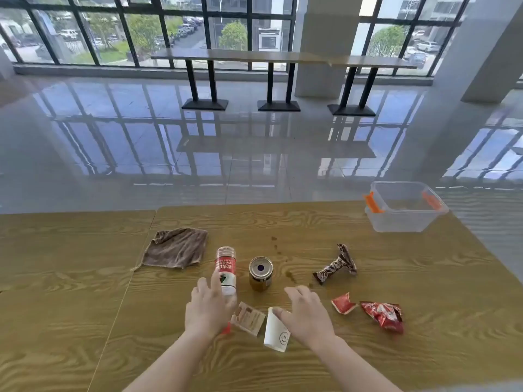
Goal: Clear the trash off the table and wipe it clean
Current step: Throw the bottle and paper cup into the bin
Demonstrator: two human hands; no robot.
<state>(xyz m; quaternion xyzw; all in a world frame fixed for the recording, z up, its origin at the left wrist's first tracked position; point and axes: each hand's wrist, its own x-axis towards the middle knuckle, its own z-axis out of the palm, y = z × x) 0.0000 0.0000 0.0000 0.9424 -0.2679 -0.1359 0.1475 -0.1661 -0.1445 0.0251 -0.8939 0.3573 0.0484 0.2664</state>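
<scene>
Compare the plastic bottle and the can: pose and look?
The plastic bottle lies on its side, clear with a red label; the can stands upright, gold with a silver top. The left hand is at the bottle; nothing touches the can. Both sit on the table, side by side.

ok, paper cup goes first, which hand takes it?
Right. The right hand is already at the paper cup, fingers on its rim. The left hand is over by the plastic bottle, so probably leave that one to it.
</scene>
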